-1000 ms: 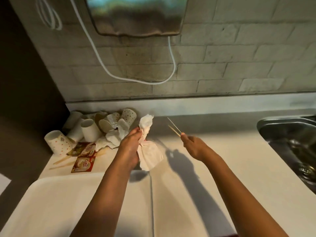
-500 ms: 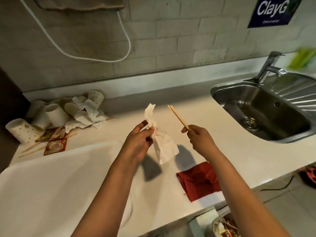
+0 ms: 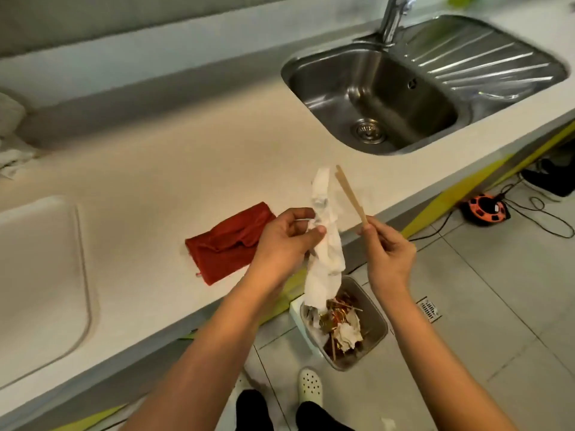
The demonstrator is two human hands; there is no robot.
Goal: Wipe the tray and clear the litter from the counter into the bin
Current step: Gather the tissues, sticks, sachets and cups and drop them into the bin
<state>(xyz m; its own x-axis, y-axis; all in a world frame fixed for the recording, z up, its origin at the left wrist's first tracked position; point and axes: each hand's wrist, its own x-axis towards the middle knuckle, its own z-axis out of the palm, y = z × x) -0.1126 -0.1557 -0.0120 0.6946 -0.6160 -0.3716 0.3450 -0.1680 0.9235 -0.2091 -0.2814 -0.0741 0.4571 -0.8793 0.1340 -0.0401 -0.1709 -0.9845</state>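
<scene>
My left hand (image 3: 284, 241) pinches a crumpled white paper napkin (image 3: 325, 253) that hangs down over the counter's front edge, its lower end above the bin (image 3: 375, 329). My right hand (image 3: 389, 253) pinches thin wooden stir sticks (image 3: 350, 195) that point up and to the left. The metal bin stands on the floor below the counter and holds wrappers, sticks and tissue. A white tray (image 3: 46, 275) lies on the counter at the left. A red cloth (image 3: 227, 244) lies folded on the counter between the tray and my left hand.
A steel sink (image 3: 373, 94) with a tap (image 3: 393, 17) and drainboard is set in the counter at the right. Crumpled white paper (image 3: 11, 150) shows at the far left edge. On the floor lie an orange cable reel (image 3: 483, 209) and cables. My white shoe (image 3: 309, 385) stands by the bin.
The view has swung right and down. Both hands carried the napkin and sticks from over the counter to its front edge, above the bin. The cup pile has left the view.
</scene>
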